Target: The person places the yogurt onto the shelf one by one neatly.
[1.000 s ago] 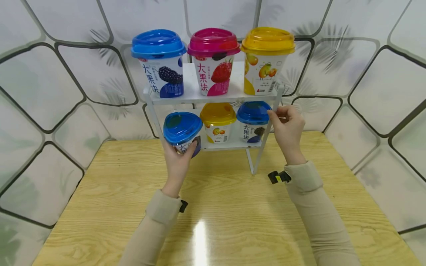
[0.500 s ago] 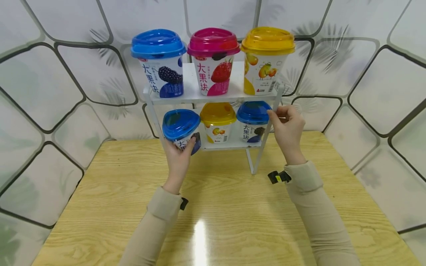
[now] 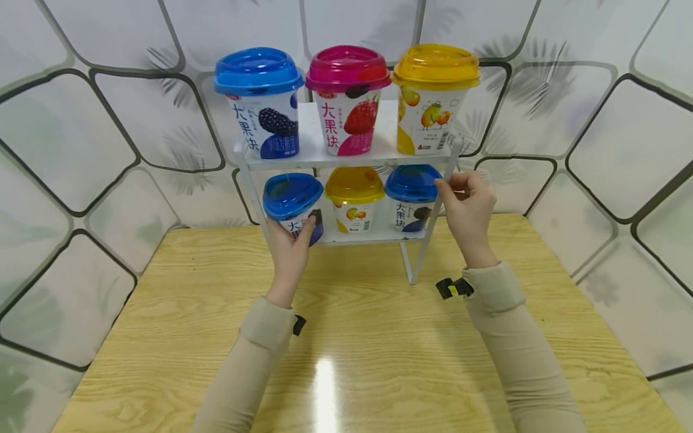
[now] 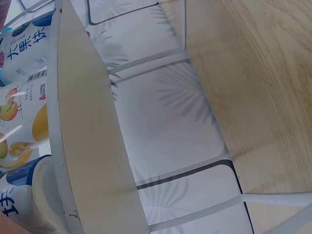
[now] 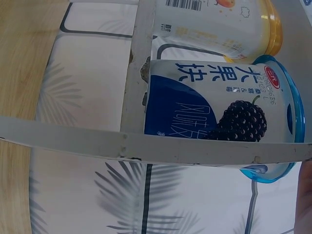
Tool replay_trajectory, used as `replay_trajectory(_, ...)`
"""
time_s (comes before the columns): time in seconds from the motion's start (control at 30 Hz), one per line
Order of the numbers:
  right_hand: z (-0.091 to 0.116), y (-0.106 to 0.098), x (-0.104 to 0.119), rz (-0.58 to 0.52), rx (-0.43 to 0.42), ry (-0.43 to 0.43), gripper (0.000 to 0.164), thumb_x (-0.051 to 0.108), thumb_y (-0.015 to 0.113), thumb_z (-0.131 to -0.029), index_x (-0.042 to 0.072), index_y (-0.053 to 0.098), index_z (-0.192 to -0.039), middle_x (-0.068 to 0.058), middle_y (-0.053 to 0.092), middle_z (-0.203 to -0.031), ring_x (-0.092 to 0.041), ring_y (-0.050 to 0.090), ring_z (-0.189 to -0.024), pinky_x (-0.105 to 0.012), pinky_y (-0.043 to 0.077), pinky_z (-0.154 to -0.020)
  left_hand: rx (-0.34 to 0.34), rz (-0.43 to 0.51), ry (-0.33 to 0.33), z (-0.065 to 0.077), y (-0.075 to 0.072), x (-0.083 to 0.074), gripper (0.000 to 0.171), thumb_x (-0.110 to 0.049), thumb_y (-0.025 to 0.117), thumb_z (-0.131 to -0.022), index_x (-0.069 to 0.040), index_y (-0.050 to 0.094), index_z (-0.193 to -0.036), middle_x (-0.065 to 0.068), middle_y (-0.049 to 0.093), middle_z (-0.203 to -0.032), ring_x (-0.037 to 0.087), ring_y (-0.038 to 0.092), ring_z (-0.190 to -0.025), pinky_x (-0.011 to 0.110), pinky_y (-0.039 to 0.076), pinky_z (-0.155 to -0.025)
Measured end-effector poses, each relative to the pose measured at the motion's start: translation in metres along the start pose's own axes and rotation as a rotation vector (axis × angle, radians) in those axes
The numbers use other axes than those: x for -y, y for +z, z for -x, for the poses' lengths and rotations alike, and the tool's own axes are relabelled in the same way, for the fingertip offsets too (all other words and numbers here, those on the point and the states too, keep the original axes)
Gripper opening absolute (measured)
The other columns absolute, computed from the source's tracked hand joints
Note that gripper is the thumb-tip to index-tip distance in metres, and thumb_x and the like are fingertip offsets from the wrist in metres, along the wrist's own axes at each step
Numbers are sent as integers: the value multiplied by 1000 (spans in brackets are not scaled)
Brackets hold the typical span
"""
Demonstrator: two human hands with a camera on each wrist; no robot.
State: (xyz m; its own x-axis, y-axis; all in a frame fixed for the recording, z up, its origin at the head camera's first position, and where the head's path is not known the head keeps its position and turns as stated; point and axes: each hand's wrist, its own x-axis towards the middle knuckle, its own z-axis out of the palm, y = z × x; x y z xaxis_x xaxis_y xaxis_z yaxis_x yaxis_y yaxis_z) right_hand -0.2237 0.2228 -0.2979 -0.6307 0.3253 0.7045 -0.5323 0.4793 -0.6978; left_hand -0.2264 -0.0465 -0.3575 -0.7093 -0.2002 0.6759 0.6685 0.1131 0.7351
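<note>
My left hand (image 3: 289,261) holds a blue-lidded yogurt cup (image 3: 292,195), thumb across its front, at the left end of the white rack's (image 3: 346,162) lower shelf. The cup leans, its lid tipped left. In the left wrist view the bottom of this cup (image 4: 19,195) shows right at the shelf edge. Beside it on the lower shelf stand a yellow-lidded cup (image 3: 354,201) and another blue-lidded blackberry cup (image 3: 408,201). At the right, my right hand (image 3: 468,213) pinches the rack's side bar; that bar (image 5: 204,152) crosses in front of the blackberry cup (image 5: 209,102) in the right wrist view.
Along the top shelf stand a blue-lidded cup (image 3: 262,108), a pink-lidded cup (image 3: 349,102) and a yellow-lidded cup (image 3: 433,102). The rack's foot (image 3: 412,273) rests on the wooden table (image 3: 368,349), and a patterned wall covering (image 3: 568,120) rises behind and at both sides.
My left hand has moved the blue-lidded cup slightly up and back onto the lower shelf's left end, and the cup is less tilted. My right hand stays at the rack's side.
</note>
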Motion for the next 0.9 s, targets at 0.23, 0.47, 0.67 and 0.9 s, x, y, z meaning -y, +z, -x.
replay_trajectory(0.23, 0, 0, 0, -4, 1, 1, 22, 10, 67, -78, -9, 56, -80, -8, 58, -76, -1, 56, -69, -14, 47, -63, -23, -72, -41, -2, 1, 9, 68, -11, 62, -83, -3, 16, -133, 11, 33, -128, 19, 37, -115, 34, 30, -97)
replay_trajectory(0.47, 1, -1, 1, -13, 1, 6, 22, 9, 67, -78, -10, 56, -81, -8, 59, -77, -2, 56, -69, -15, 48, -63, -20, -110, -74, -3, 1, 9, 66, -11, 58, -85, -1, 16, -134, 13, 32, -130, 19, 34, -118, 32, 26, -99)
replay_trajectory(0.67, 0, -1, 1, -10, 0, 1, 22, 9, 67, -78, -9, 56, -81, -8, 59, -77, -1, 56, -69, -14, 48, -63, -20, -103, -77, -2, 0, 9, 66, -4, 55, -86, 1, 13, -135, 17, 30, -133, 25, 31, -121, 35, 23, -102)
replay_trajectory(0.9, 1, -1, 1, -11, 0, 0, 21, 9, 66, -78, -9, 56, -81, -9, 59, -77, -1, 56, -69, -14, 48, -63, 23, -154, -139, 6, -2, 4, 72, -9, 56, -86, -2, 7, -139, 13, 24, -138, 18, 23, -126, 31, 18, -104)
